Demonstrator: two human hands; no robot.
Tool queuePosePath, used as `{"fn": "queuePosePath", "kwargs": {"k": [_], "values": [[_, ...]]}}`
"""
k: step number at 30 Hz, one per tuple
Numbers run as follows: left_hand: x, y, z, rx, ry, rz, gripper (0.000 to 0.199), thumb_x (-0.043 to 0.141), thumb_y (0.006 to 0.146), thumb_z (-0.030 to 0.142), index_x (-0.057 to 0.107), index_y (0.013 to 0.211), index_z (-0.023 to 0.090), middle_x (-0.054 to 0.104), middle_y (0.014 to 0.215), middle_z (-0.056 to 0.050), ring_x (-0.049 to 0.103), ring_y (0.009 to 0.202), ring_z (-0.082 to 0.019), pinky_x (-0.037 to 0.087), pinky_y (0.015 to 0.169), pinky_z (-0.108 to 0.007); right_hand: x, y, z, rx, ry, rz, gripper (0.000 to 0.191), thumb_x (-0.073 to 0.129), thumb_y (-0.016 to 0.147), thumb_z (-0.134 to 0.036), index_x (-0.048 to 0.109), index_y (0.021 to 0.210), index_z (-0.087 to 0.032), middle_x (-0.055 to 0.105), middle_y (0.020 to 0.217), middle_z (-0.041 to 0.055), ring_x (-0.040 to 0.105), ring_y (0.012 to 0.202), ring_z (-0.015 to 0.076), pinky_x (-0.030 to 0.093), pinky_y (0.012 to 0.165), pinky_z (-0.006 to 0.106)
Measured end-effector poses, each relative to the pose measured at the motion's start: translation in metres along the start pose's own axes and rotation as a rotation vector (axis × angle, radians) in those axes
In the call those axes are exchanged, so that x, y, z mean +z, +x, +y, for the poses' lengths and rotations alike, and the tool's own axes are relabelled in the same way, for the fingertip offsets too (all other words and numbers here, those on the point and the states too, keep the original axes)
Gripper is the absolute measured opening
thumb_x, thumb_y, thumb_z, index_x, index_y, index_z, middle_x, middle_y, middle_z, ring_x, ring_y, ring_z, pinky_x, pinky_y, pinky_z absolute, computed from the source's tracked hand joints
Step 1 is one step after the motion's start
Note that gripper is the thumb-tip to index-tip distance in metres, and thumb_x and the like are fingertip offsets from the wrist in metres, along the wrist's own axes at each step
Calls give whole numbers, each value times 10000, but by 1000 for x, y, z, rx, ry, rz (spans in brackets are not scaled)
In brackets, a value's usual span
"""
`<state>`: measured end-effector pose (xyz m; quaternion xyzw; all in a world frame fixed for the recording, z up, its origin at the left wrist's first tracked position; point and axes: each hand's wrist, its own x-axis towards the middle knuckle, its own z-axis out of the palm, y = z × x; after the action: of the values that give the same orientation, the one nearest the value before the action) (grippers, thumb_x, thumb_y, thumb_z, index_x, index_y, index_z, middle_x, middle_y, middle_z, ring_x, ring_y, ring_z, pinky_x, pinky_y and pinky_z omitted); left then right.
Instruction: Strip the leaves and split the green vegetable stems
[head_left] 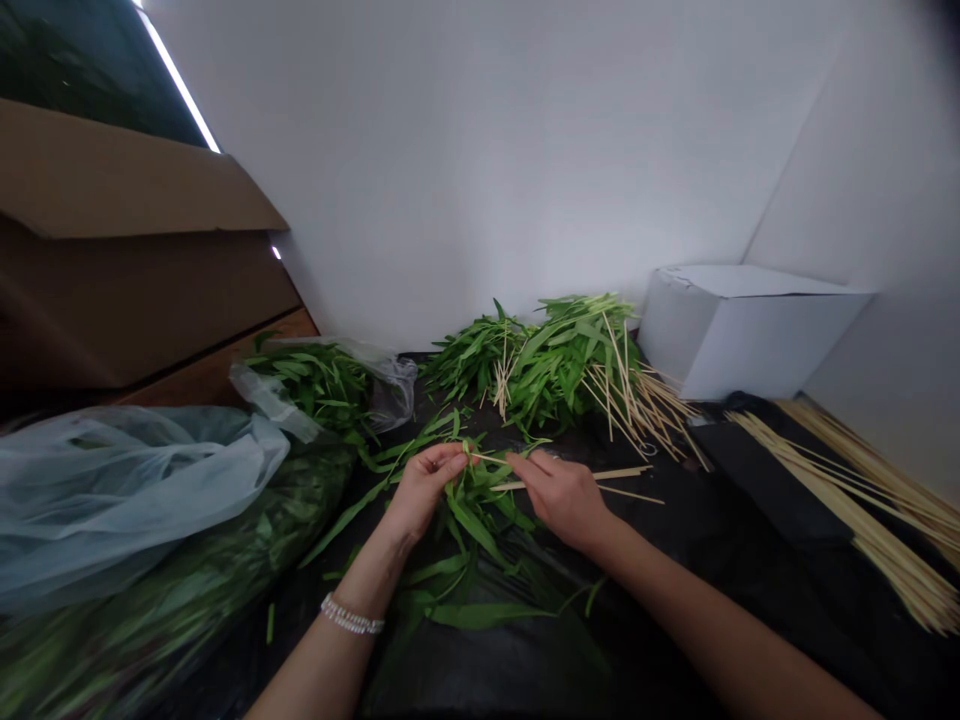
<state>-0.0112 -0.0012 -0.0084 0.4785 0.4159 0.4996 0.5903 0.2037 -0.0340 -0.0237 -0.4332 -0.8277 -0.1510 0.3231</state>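
My left hand (429,487), with a beaded bracelet on the wrist, pinches green leafy stems near the middle of the dark table cover. To its right, my right hand (559,492) has its fingers closed on a thin wooden stick (489,459), whose far end meets the greens at my left fingertips. Loose long leaves (480,530) lie below and between both hands. A few more pale sticks (622,474) rest on the cover beyond my right hand.
Piled skewered greens (559,365) stand by the wall. A white box (757,325) and stick bundles (862,510) are on the right. Plastic bags of greens (187,480) fill the left, below a cardboard box (127,270).
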Motion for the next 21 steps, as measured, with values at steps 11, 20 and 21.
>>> {"fn": "queuePosePath", "kwargs": {"k": [11,20,21], "values": [[-2,2,-3,11,4,28,329,835,619,330,754,883,151,762,825,-68,692,737,-175,516,785,-294,0,-1,-1,-4,-6,-12,329,414,935,-139,633,1179,-170,654,815,39,593,680,135,389,623,230],[-3,2,-4,10,9,30,325,835,620,328,757,884,155,764,840,-74,699,768,-190,515,814,-310,1,-1,0,11,-4,-17,331,419,931,-140,637,1178,-177,650,810,40,589,686,129,393,626,224],[-3,2,-4,10,13,31,325,836,618,330,759,881,155,764,837,-73,699,767,-189,515,816,-310,1,-1,0,12,-2,-17,332,420,929,-138,637,1177,-177,652,816,40,591,689,130,395,626,226]]}}
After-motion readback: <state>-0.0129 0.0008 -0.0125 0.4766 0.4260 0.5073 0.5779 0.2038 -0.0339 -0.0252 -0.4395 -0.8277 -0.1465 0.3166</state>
